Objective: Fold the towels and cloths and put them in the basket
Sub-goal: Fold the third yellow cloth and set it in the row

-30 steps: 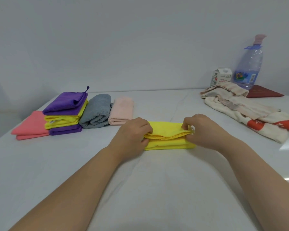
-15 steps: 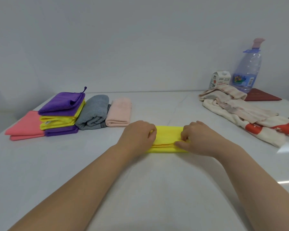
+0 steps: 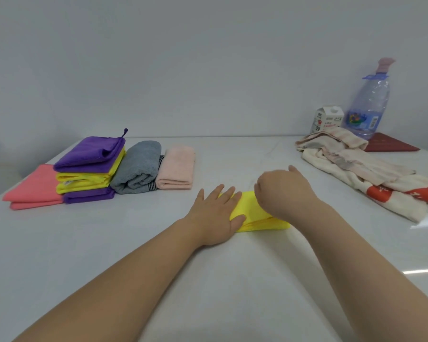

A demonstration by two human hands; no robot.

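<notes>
**A:** Obs. Yellow cloth (image 3: 256, 214) lies as a folded strip about mid-tabletop (image 3: 232, 280), nearer the front edge than the back. State of the hands?

**B:** Left hand (image 3: 215, 215) is flat, fingers straight and spread, pressing the strip's left end. Right hand (image 3: 284, 191) sits over the middle and right part, knuckles up, fingers curled under. Whether they pinch fabric is hidden, so I cannot tell.

**A:** Change against half a second ago?

**B:** Then both hands were curled at the two ends, pinching the layered edge. Now the left has released and flattened, and the right has shifted inward over the cloth. The strip stays in the same spot.

**A:** Reading?

**B:** Probably the lengthwise fold is set, and the left hand anchors it for a crosswise fold. That is a judgement only.

**A:** Surroundings?

**B:** Folded stack (image 3: 89, 169), grey towel (image 3: 139, 169) and pink towel (image 3: 177, 169) sit toward the back-left corner. An unfolded striped towel (image 3: 356, 169) lies along the right edge. No basket is in view, so the placing step is not yet done.
</notes>
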